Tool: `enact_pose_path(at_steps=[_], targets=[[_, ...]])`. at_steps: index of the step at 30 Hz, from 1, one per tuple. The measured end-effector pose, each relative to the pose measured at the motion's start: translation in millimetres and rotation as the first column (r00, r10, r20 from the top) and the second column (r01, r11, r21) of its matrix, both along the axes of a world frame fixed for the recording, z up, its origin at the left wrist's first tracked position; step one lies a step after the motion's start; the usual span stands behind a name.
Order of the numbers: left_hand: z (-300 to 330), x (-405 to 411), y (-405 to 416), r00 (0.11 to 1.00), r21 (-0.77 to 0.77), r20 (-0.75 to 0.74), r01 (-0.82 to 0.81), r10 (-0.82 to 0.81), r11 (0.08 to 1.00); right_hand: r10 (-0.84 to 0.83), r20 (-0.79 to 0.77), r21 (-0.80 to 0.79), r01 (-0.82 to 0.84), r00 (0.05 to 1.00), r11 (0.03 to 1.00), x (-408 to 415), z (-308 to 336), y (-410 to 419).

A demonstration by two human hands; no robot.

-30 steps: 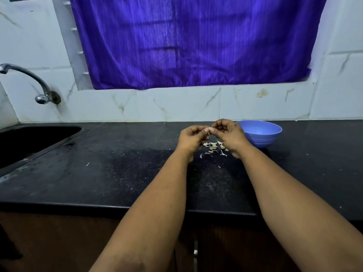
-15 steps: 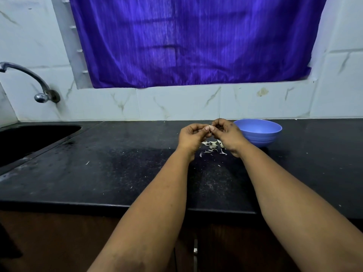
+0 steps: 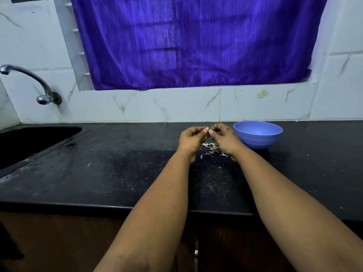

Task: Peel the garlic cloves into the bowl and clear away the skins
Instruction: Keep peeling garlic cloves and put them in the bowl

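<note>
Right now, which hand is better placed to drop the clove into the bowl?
Probably the right hand: it sits beside the blue bowl, while the left hand is farther away. Both pinch the garlic clove between them.

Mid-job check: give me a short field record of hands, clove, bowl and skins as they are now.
left hand: pinches the garlic clove, fingers curled
right hand: fingertips at the same clove, curled
bowl: blue, upright, right of the hands; contents not visible
skins: small pile on the counter below the hands, not cleared
sink: far left
</note>
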State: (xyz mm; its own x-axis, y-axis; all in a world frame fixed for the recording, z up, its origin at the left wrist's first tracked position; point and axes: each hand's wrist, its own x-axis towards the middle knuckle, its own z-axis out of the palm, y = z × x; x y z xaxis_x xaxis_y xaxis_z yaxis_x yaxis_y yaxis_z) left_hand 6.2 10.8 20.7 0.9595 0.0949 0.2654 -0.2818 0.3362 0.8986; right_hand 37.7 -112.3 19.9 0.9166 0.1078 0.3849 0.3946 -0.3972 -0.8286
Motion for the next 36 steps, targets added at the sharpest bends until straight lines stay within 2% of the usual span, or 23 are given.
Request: enact_pose_path(at_steps=[5, 11, 15, 23, 28, 31, 36], targets=[[4, 0, 5, 0.999, -0.18, 0.001, 0.053, -0.053, 0.982, -0.017, -0.042, 0.055, 0.019, 0.999, 0.998, -2, 1, -1], [6, 0, 5, 0.996, -0.25, -0.022, 0.081, -0.089, 0.965, -0.171, 0.004, 0.205, 0.167, 0.985, 0.964, -11, 10, -4], [6, -1, 3, 0.995, -0.229, -0.016, 0.09, -0.096, 0.969, -0.212, 0.009, 0.254, 0.203, 0.977, 0.946, -12, 12, -9], [4, 1, 4, 0.998, -0.189, -0.044, 0.027, -0.036, 0.982, -0.115, -0.046, 0.113, 0.119, 0.992, 0.986, -8, 7, -7], [2, 2, 3, 0.999, -0.132, -0.052, 0.005, -0.012, 0.991, -0.095, -0.018, 0.222, 0.097, 0.995, 0.97, -13, 9, -8], [1, 3, 3, 0.999, -0.121, -0.041, 0.024, -0.029, 0.992, -0.127, 0.069, 0.209, 0.11, 0.99, 0.972, -12, 10, -7], [1, 2, 2, 0.999, -0.07, -0.017, 0.034, -0.035, 0.997, 0.027, 0.06, 0.293, -0.044, 0.998, 0.955, -16, 10, -2]])
